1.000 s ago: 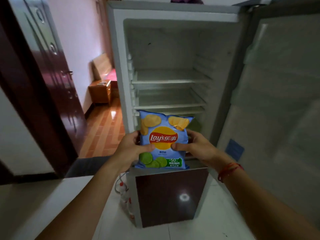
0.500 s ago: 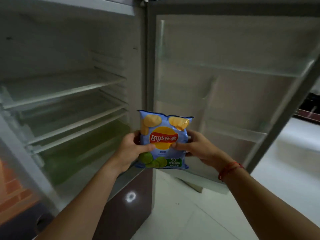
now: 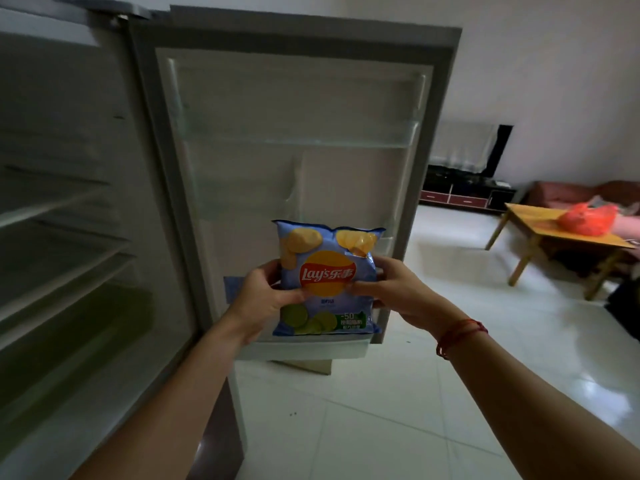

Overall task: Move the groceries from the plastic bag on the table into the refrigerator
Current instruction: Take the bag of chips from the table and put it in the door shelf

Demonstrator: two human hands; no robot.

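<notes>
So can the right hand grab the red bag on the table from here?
Probably not. The red bag lies on the table well across the room, beyond the arm's stretch, and the right hand is gripping the chip bag.

Noted pale blue chip bag [image 3: 327, 277], printed with yellow crisps at 12 o'clock, red-and-yellow logo at centre, green lime slices at 6. Logged red-orange plastic bag [image 3: 588, 220] on tan worktop [image 3: 530, 216] at 3 o'clock. Recorded red wrist string [image 3: 460, 336], white floor tiles [image 3: 381, 427].

Open refrigerator door [image 3: 294, 98] ahead (lower bin [image 3: 304, 350] nearest), shelves [image 3: 62, 209] reachable left
</notes>
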